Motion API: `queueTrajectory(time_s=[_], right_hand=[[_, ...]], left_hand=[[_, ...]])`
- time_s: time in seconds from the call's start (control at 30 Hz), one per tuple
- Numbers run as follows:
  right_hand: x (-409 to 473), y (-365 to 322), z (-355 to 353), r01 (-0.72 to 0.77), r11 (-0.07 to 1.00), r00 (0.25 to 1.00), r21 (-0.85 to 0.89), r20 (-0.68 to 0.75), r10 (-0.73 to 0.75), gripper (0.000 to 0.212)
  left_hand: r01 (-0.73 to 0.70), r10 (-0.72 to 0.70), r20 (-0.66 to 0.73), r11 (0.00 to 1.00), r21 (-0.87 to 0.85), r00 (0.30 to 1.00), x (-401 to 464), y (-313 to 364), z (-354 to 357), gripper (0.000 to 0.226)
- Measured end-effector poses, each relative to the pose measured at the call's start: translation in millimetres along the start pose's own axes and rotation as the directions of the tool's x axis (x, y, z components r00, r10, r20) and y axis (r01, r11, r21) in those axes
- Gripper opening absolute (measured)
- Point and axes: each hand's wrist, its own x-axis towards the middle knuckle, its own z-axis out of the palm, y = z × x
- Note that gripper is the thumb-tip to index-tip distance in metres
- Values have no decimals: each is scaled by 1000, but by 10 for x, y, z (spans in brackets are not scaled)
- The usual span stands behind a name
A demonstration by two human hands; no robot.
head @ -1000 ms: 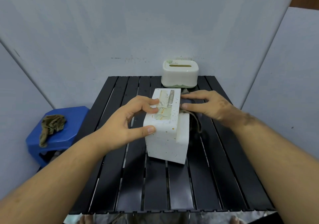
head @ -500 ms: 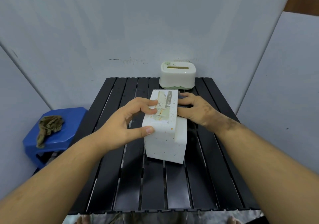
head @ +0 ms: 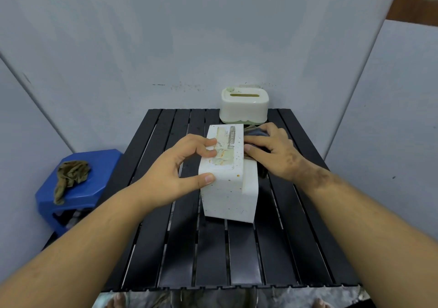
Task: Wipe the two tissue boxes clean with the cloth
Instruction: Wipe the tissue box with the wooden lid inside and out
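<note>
The right hand (head: 276,152) covers most of the dark cloth (head: 257,132), and only a crumpled edge peeks out past the fingers (head: 257,139). The speckled tissue box (head: 228,189) hides its own right side. The label print (head: 231,137) blurs away, and both forearms run off the bottom edge.

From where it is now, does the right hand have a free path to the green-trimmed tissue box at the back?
Probably yes. The right hand, holding the dark cloth, sits just in front of the green-trimmed tissue box, with only bare table slats between them.
</note>
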Motion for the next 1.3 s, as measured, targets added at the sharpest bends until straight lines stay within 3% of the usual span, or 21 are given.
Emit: queueTrajectory(time_s=[0.13,0.23,0.33,0.53,0.77,0.87,1.0,1.13,1.3], right_hand=[[-10,-103,6,104,988,995,-113,21,-102,22],[69,-127,-19,44,992,998,-116,56,-37,19],[114,-56,-7,-83,997,996,-8,39,83,18],[34,73,-27,-79,971,996,227,52,69,22],[221,-106,72,-142,967,972,211,214,96,34],[129,-45,45,-93,967,985,236,167,54,26],[-111,41,49,-23,908,1000,418,7,23,18],[-262,193,-14,3,901,999,433,-35,14,18],[-325,35,-168,128,710,978,693,-206,24,21]], left_hand=[[9,-9,9,1000,-25,1000,9,6,1,39],[10,-10,18,1000,-19,1000,14,6,-6,39],[11,-11,16,1000,-16,1000,10,12,-13,40],[24,-20,42,996,-86,999,2,0,-13,42],[17,-12,41,993,-114,999,8,-13,-5,38],[-1,1,7,998,-56,1000,-2,-6,19,39],[9,-9,-5,999,-42,1000,-6,1,22,38],[27,-27,-1,997,-76,1000,-6,6,37,40],[31,-31,6,994,-109,1000,-8,4,30,41]])
